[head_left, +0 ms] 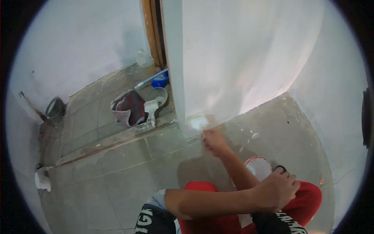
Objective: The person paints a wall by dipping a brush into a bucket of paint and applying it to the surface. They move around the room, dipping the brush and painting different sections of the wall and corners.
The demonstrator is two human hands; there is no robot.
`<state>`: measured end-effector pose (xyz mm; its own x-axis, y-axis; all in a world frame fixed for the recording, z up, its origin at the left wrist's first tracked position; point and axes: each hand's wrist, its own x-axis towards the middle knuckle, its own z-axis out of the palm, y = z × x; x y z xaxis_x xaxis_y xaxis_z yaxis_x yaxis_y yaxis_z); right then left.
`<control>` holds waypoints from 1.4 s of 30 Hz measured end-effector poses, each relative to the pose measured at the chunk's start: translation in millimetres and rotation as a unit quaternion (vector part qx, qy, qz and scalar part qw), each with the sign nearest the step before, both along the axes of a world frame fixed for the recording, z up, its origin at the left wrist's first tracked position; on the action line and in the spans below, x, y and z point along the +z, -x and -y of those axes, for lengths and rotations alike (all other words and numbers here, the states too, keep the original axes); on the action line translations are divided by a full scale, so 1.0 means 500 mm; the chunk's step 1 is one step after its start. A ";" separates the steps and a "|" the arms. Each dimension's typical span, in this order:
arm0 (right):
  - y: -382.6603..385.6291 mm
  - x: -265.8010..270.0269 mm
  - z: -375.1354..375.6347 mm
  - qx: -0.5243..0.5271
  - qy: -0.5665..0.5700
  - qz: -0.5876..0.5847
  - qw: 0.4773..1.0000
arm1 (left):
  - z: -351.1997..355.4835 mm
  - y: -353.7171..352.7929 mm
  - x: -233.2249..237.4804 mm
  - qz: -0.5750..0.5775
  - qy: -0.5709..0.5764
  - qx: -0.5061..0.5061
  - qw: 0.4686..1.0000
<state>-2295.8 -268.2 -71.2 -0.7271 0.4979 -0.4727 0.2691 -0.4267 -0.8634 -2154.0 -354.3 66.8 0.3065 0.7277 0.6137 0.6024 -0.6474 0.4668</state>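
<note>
My forearms cross in front of me. My right hand [214,142] reaches forward, closed, to the foot of the white wall [233,58] by its corner. Its fingertips are right at a bright white patch [198,122] low on the wall; what they pinch is too small and blurred to make out. My left hand [276,190] is over my red-clad right knee [307,199], fingers curled round a dark round-ended object [280,168]. A white bucket with a red rim [258,165] stands just beyond that hand, partly hidden by my right forearm.
Left of the wall corner, a red-grey cloth [130,108], a clear tub [159,95], a blue packet [159,80] and a jug [143,58] sit beyond a raised threshold [117,138]. A white container [43,181] and a dark bowl [55,109] are farther left.
</note>
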 end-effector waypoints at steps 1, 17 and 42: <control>0.008 0.028 -0.003 0.005 -0.051 -0.025 0.998 | -0.002 -0.003 -0.001 -0.004 0.008 0.007 1.000; 0.055 0.346 0.000 0.042 -0.026 -0.243 0.969 | -0.054 -0.055 0.020 0.084 -0.057 0.039 0.994; 0.031 0.568 -0.004 0.059 -0.102 -0.395 0.911 | -0.056 -0.028 0.052 0.149 -0.181 0.066 0.970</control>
<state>-2311.5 -266.3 212.8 -0.8549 0.4128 0.3142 -0.4362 -0.2444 -0.8660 -2140.0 -326.2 93.0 -0.0059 0.4691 0.8831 0.5644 -0.7274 0.3902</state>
